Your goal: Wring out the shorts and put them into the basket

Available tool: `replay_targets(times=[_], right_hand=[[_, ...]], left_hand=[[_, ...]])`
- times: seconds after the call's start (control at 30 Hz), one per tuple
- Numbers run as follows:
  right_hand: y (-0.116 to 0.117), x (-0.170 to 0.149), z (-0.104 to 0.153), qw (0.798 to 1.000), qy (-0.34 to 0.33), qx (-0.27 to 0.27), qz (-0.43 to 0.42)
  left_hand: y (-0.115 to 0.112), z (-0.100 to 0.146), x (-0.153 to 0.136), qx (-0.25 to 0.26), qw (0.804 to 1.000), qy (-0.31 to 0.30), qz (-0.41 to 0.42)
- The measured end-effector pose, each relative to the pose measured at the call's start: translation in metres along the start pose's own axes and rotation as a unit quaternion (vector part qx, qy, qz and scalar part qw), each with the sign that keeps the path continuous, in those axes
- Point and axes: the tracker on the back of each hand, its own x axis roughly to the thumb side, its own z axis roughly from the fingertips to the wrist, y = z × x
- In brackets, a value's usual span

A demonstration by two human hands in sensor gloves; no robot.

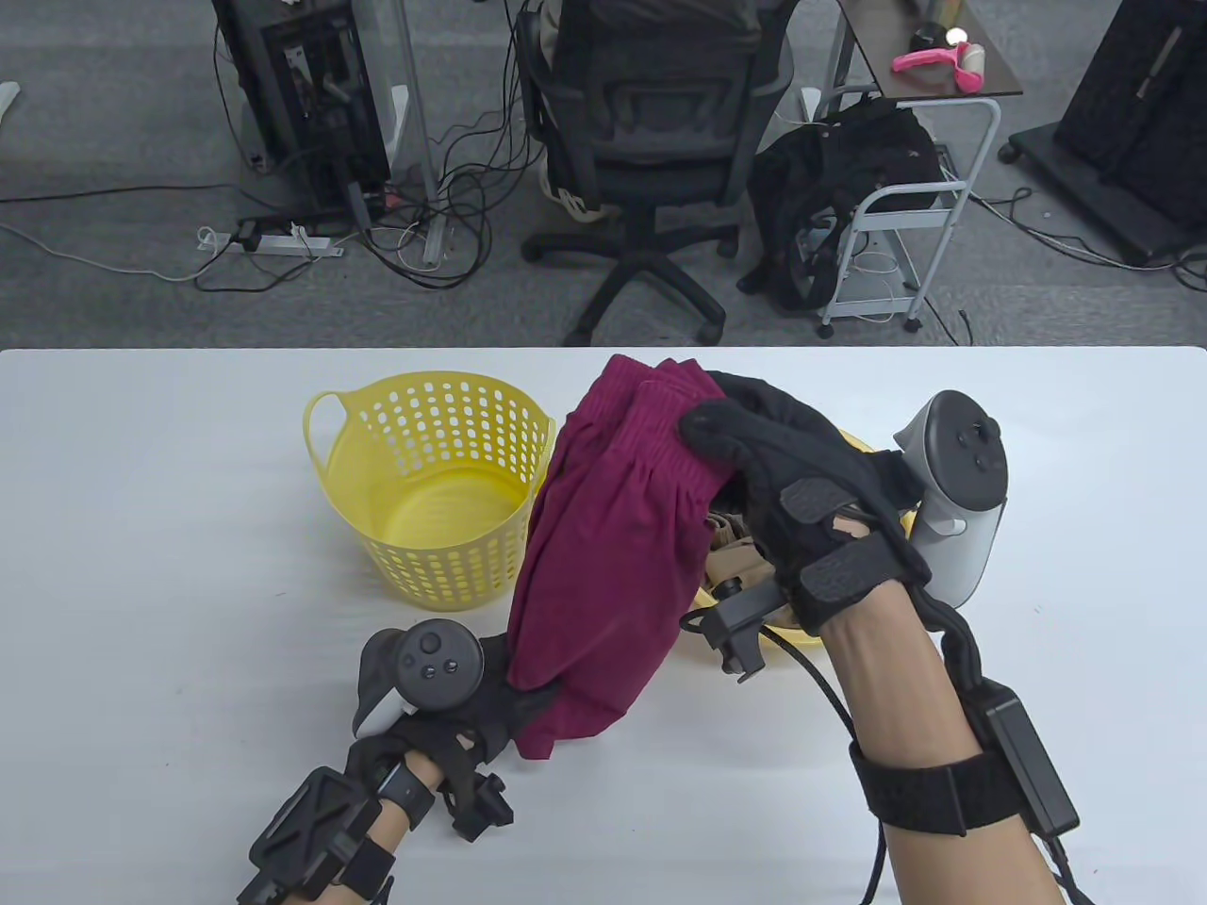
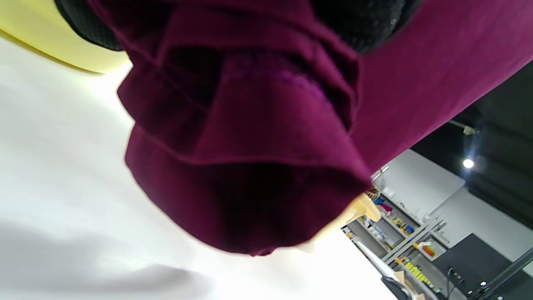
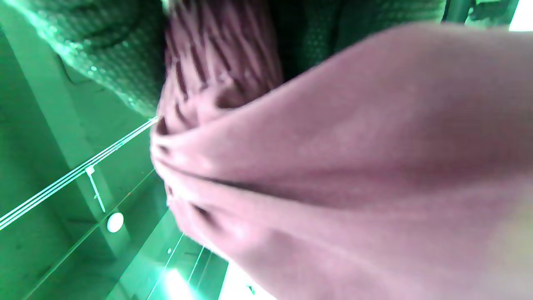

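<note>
Maroon shorts (image 1: 603, 556) are held above the counter (image 1: 141, 566), just right of the yellow basket (image 1: 434, 490). The waistband end is gripped by the right hand (image 1: 801, 509), fingers curled over the bunched fabric; the lower end is grasped by the left hand (image 1: 462, 698), mostly hidden beneath the cloth. No tight twist is seen in the fabric, so the wringing is judged barely begun or unfinished. The basket is seen empty, so the placing is left to be done.
</note>
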Motion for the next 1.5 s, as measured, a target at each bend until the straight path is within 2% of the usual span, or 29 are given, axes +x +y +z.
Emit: replay_targets(times=[0.37,0.7,0.9,1.07,1.3,1.5], right_hand=[[-0.036,-0.009,0.001,0.989,-0.007,-0.080,0.121],[-0.054,-0.025,0.010,0.948,-0.027,-0.155,0.275],[-0.056,-0.036,0.018,0.914,-0.047,-0.187,0.358],[-0.053,-0.046,0.022,0.898,-0.059,-0.194,0.389],[-0.041,-0.061,0.028,0.874,-0.085,-0.179,0.443],[-0.020,-0.072,0.032,0.859,-0.112,-0.149,0.477]], left_hand=[[0.017,0.009,-0.003,-0.049,0.995,0.035,-0.077],[0.048,0.023,0.000,-0.078,0.984,0.051,-0.152],[0.074,0.033,0.014,-0.051,0.983,0.039,-0.170],[0.092,0.037,0.029,-0.014,0.987,0.023,-0.161],[0.107,0.038,0.048,0.049,0.993,-0.001,-0.106],[0.111,0.031,0.066,0.086,0.995,0.022,-0.049]])
